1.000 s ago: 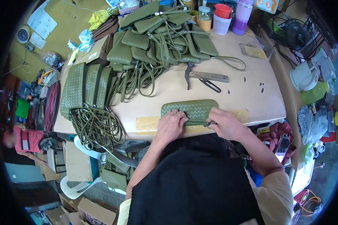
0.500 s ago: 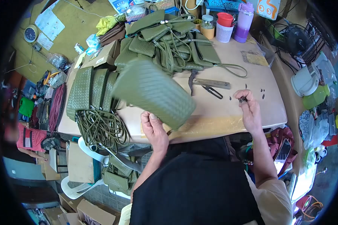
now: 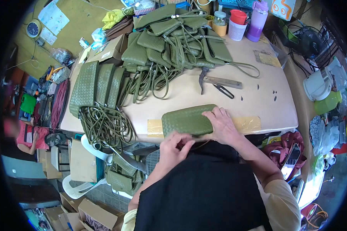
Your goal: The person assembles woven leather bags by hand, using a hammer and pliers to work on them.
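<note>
A green woven pouch (image 3: 187, 120) lies at the table's front edge, over a strip of yellowish tape. My right hand (image 3: 222, 125) presses on its right end, thumb and fingers spread over the surface. At the pouch's lower left corner is my left hand (image 3: 176, 148), its fingers curled towards the thumb; whether anything is between them is hidden. Behind the pouch lie a hammer (image 3: 221, 81) and a dark metal tool (image 3: 223, 91).
A large pile of green pouches (image 3: 154, 50) with straps lies at the back. Woven flaps (image 3: 84, 84) and bundled cords (image 3: 106, 127) are at the left. A purple bottle (image 3: 257, 21) stands at the back right. Another person (image 3: 34, 134) is at the far left.
The pouch has come down from the air onto the table's front edge. My right hand has moved left onto it, and the small dark thing it held is no longer visible.
</note>
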`<state>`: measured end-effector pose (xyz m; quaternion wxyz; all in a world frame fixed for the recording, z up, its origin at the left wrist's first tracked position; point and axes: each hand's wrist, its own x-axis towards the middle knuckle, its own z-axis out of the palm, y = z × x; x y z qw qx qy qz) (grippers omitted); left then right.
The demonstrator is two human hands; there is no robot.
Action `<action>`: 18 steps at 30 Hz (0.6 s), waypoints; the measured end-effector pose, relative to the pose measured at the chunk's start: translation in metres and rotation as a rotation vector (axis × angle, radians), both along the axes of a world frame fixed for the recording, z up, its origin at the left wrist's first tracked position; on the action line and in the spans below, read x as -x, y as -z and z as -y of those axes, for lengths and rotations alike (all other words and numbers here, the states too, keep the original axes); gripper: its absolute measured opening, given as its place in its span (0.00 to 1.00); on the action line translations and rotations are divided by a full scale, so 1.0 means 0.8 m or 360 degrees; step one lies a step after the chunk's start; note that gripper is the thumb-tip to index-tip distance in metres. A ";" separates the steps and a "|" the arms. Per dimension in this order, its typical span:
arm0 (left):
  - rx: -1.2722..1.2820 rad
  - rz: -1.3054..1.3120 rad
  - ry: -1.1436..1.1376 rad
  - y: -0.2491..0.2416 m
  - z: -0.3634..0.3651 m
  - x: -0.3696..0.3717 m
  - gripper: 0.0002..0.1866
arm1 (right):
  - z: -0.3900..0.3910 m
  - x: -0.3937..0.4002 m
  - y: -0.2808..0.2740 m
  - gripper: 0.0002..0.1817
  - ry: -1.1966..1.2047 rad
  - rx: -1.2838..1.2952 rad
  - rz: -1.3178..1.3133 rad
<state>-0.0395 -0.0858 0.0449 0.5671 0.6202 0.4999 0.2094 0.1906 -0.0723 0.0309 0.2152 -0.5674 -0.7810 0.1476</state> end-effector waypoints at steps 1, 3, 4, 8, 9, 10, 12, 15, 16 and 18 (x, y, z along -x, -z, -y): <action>-0.0958 -0.0400 -0.0003 -0.011 -0.014 -0.013 0.15 | 0.000 0.002 0.004 0.38 0.0017 0.0057 0.0026; -0.1915 -0.0802 -0.0012 -0.005 -0.033 -0.019 0.14 | -0.005 -0.005 0.013 0.38 -0.0031 0.0062 -0.0004; -0.1787 -0.0719 0.0072 0.016 -0.044 -0.015 0.15 | -0.009 -0.010 0.015 0.39 -0.0072 0.0059 -0.0035; -0.1397 -0.0525 0.0328 0.036 -0.078 -0.003 0.16 | -0.008 -0.022 0.014 0.36 -0.0025 -0.0008 -0.0129; -0.1320 -0.0470 0.0345 0.024 -0.083 -0.005 0.14 | -0.004 -0.022 0.004 0.33 0.0073 0.0021 -0.0096; -0.1318 -0.0472 0.0339 0.022 -0.091 -0.004 0.14 | -0.001 -0.021 -0.003 0.31 0.0167 0.0049 -0.0063; -0.1019 -0.0398 0.0413 0.018 -0.106 -0.002 0.12 | -0.004 -0.034 -0.009 0.28 0.0184 0.0082 -0.0053; -0.0884 -0.0390 0.0460 0.017 -0.115 -0.003 0.12 | -0.001 -0.064 -0.018 0.26 0.0302 0.0060 0.0237; -0.0816 -0.0391 0.0478 0.016 -0.118 -0.003 0.12 | -0.001 -0.072 -0.023 0.25 0.0390 0.0003 0.0510; -0.0856 -0.0412 0.0487 0.016 -0.115 -0.003 0.12 | 0.005 -0.087 -0.049 0.25 0.0499 0.0032 0.0649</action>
